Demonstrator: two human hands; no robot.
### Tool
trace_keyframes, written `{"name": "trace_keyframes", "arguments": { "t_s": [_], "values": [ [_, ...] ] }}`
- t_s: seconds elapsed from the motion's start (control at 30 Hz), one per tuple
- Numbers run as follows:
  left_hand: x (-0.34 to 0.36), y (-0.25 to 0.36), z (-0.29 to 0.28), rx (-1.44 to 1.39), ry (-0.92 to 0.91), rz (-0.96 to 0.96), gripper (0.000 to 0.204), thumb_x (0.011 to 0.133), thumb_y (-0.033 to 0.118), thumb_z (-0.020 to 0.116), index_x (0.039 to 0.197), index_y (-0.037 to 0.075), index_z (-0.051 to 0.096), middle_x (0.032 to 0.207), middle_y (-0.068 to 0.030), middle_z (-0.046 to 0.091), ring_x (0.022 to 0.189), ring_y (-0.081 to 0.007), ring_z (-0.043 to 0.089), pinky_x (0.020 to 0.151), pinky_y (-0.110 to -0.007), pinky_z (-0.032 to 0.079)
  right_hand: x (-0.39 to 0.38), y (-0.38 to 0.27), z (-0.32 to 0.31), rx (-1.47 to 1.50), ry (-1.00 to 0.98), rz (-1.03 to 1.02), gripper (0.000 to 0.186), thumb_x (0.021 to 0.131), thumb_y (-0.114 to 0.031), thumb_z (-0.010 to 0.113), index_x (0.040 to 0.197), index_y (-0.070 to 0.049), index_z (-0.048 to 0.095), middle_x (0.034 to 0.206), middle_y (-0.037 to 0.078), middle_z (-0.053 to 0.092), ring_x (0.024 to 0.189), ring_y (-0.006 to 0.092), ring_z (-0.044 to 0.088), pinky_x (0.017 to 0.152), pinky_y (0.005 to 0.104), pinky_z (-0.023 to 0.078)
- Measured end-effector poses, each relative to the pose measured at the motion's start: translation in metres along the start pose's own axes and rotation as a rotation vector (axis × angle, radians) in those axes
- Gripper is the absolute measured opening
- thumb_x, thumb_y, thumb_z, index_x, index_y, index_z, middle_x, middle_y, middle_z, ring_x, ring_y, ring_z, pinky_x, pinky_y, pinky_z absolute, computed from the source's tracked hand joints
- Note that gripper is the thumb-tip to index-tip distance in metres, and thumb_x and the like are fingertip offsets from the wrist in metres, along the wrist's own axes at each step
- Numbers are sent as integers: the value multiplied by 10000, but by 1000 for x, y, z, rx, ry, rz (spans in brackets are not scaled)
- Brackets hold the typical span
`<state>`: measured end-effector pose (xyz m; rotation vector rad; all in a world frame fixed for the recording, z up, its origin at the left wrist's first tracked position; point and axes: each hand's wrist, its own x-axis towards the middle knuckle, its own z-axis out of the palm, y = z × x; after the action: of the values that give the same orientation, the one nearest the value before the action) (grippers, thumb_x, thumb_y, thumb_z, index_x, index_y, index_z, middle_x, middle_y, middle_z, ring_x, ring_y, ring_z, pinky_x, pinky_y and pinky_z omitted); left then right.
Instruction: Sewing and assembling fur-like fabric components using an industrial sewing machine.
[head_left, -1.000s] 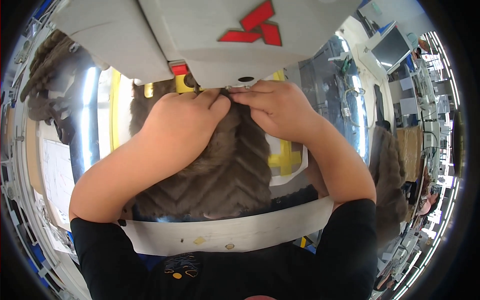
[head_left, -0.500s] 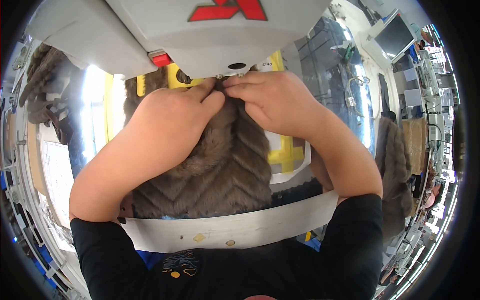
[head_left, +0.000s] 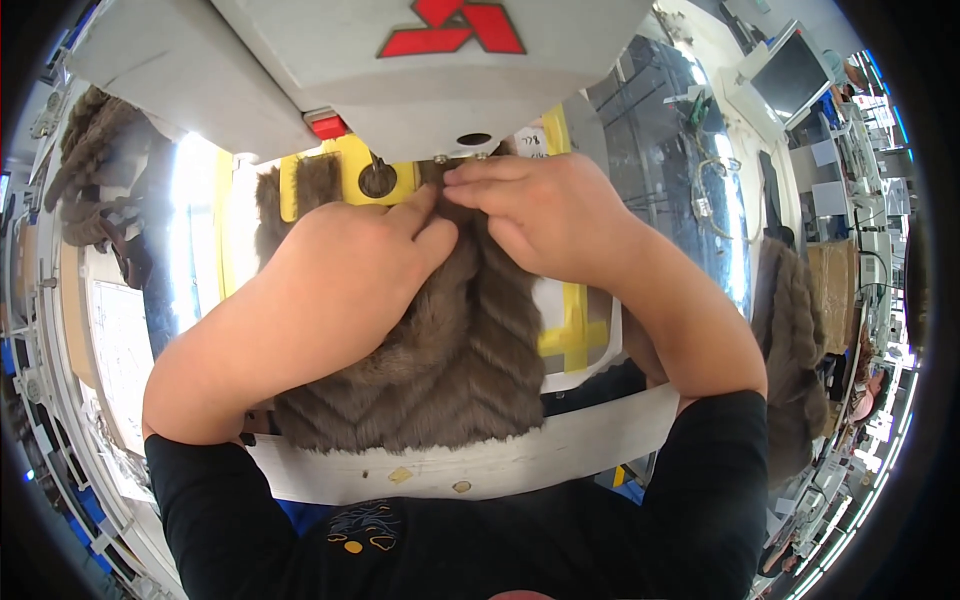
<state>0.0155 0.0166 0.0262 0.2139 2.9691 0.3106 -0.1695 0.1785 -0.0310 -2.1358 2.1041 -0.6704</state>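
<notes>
A brown fur piece (head_left: 440, 390) with chevron rows lies under both hands, its near edge hanging over a white board. My left hand (head_left: 360, 250) is closed on the fur near its far end, forefinger and thumb close together. Coming from the right, my right hand (head_left: 550, 215) has its fingers pressed together on the same spot, tips almost meeting the left ones. Just beyond the fingertips is the underside of a grey sewing machine head (head_left: 400, 85). A yellow plate (head_left: 350, 165) with a round hole sits by the left hand; fur shows through its openings.
The white board (head_left: 440, 465) runs along the near edge, between me and the fur. Yellow tape (head_left: 580, 335) marks a pale sheet at right. More brown fur lies at the far left (head_left: 90, 170) and far right (head_left: 790, 350). A monitor (head_left: 790, 70) stands back right.
The fur has slid slightly toward me, its near edge now overlapping the white board. Both hands have come slightly nearer with it, and more of the yellow plate and its hole shows.
</notes>
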Motion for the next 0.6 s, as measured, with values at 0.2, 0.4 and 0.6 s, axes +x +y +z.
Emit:
{"name": "trace_keyframes", "arguments": {
  "t_s": [0.2, 0.4, 0.6],
  "values": [
    [-1, 3, 3, 23, 17, 49, 597, 658, 46, 760, 1222, -15, 574, 1394, -242, 587, 980, -365, 685, 803, -436, 568, 0, -4, -3, 16, -1, 4, 268, 874, -150, 651, 1112, -126, 773, 1168, -4, 745, 983, 233, 719, 780, 387, 596],
    [4, 2, 4, -37, -9, 74, 711, 615, 86, 827, 1262, -14, 549, 1433, -232, 554, 1053, -344, 675, 852, -429, 565, -1, -2, -8, -23, 1, 32, 196, 867, -155, 653, 1013, -115, 778, 1097, -4, 751, 933, 234, 723, 745, 397, 593],
    [1, 1, 4, -17, -4, 76, 704, 616, 100, 841, 1247, -9, 547, 1431, -226, 556, 1055, -335, 676, 852, -430, 563, -2, -1, -5, -24, 14, 25, 219, 864, -149, 655, 1040, -125, 784, 1117, -18, 753, 946, 226, 724, 751, 390, 594]
  ]
}}
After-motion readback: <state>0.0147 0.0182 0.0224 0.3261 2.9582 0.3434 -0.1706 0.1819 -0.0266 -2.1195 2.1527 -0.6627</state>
